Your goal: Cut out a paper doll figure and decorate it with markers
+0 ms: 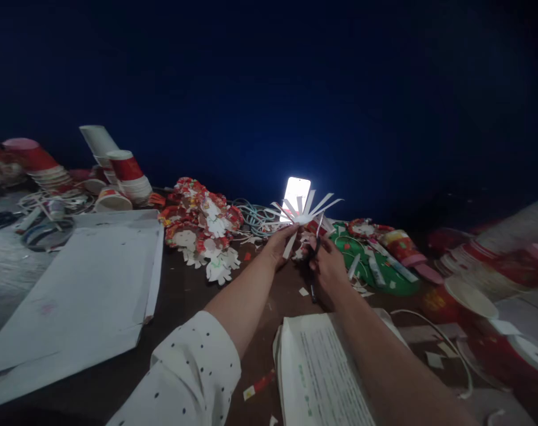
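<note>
A paper cup (302, 218) with its wall cut into many thin strips fans out in the middle of the view. My left hand (281, 244) is closed around its lower left side. Scissors (319, 229) with a dark handle are gripped in my right hand (331, 265), their blades up against the cup's right strips. A lit phone (294, 194) stands upright just behind the cup and partly shows through the strips. My fingertips on the cup are partly hidden.
Cut cup flowers (206, 222) lie piled to the left, near stacked paper cups (133, 180) and a white board (86, 278). At right are a green mat (399, 287) with glue tubes, and blurred cups (473, 296). A printed paper stack (317, 361) lies in front, among paper scraps.
</note>
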Motion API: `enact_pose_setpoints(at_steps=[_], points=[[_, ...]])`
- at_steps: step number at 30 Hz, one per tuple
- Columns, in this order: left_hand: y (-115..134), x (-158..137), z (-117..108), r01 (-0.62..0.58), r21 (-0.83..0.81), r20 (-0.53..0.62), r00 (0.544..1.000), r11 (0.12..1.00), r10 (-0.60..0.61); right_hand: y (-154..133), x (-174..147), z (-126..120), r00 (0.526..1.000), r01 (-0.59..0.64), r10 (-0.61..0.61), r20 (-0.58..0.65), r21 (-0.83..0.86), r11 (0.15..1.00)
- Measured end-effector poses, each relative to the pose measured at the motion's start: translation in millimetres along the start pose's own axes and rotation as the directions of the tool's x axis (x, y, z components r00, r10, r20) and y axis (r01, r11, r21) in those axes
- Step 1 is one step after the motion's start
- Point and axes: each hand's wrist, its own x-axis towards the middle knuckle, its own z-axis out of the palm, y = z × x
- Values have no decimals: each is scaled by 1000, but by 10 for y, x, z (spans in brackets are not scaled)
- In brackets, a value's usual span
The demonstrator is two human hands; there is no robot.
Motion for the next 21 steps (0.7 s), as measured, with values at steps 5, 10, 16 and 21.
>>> enact_pose_setpoints(at_steps=[5,10,16,21], points=[[44,-26,-10,5,-23,27,1000,1000,-5,8,-141,80,995,-54,68,67,-188,981],[66,-50,19,-131,-92,-28,991,987,129,1,-227,138,989,-54,96,114,-324,944],[69,-50,52,-174,-103,-12,985,979,174,19,-242,127,985,12,53,163,-372,928],[72,-46,69,-216,-117,-62,976,969,210,7,-240,101,979,90,3,202,-451,888]])
